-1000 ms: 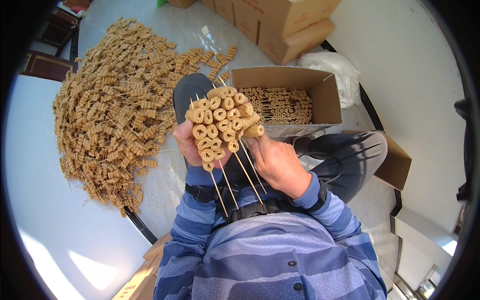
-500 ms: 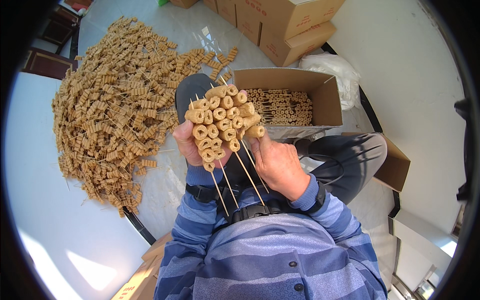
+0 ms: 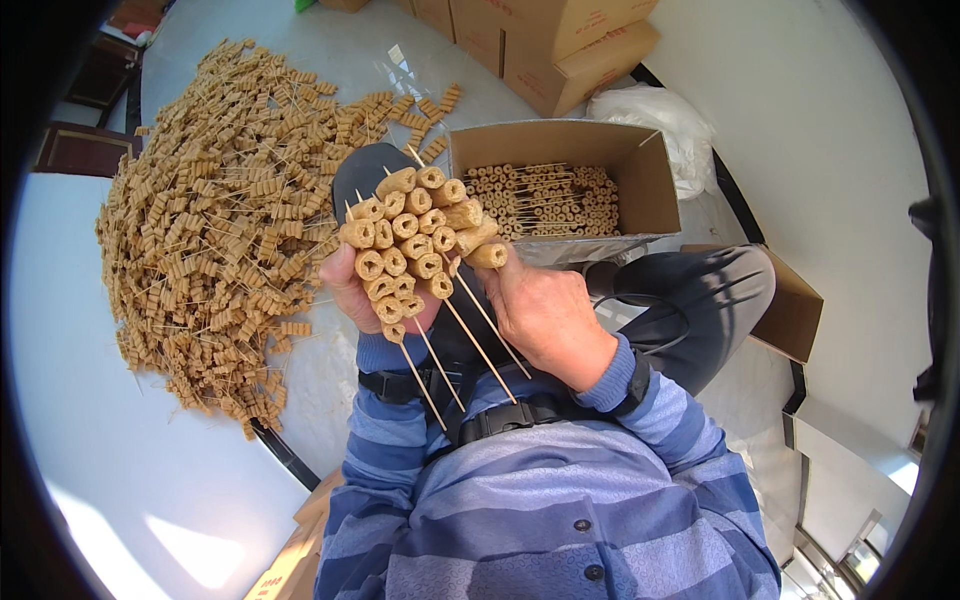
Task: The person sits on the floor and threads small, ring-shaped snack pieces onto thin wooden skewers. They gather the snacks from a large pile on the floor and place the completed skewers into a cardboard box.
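A bundle of skewered tan rolls [image 3: 411, 237] is held up over my lap, the hollow roll ends turned toward me. Bare wooden sticks hang from its lower side, and a few tips poke out at the top. My left hand [image 3: 350, 290] is closed around the bundle's left side, its fingers mostly behind the rolls. At the right side my right hand [image 3: 545, 315] is closed on the outermost skewered rolls, thumb and fingers against the lowest one. Just beyond stands an open cardboard box [image 3: 655, 185] holding rows of skewered rolls [image 3: 550, 200].
A large heap of skewered rolls [image 3: 215, 230] covers the floor at left. Stacked cartons [image 3: 560, 50] stand at the back, with a white plastic bag [image 3: 650, 125] beside the box. Another open carton [image 3: 795, 310] lies beyond my right knee. A wall [image 3: 820, 130] rises at right.
The view has shifted slightly, so the bundle and my left hand appear a little farther left. Both hands keep their hold; the right-side skewer sits slightly more apart from the others.
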Motion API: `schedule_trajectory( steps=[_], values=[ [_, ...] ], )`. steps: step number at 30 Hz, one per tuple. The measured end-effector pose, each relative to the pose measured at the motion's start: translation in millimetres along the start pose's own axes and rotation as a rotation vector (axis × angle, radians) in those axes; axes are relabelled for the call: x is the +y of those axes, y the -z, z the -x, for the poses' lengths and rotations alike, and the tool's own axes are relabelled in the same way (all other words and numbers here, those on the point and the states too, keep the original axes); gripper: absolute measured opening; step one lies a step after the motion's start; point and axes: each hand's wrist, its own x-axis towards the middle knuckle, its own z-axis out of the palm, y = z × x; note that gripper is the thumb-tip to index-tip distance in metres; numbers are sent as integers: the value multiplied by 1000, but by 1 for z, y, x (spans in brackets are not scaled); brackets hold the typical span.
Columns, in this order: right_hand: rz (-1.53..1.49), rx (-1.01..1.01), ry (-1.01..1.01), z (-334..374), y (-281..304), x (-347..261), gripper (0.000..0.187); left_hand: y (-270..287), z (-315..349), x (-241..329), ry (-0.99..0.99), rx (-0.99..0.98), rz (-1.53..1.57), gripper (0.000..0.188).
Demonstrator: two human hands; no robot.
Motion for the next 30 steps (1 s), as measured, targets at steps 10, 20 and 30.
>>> schedule_trajectory(
  steps=[10,20,30],
  values=[
    [-963,-290,86,0,10,16,51,39,7,19,16,78,-196,81],
    [-1215,-314,-265,-4,33,14,65,10,7,3,107,-84,-25,86],
    [-1030,57,-160,-7,14,16,47,-23,-2,-11,50,-274,-124,82]
  ],
)
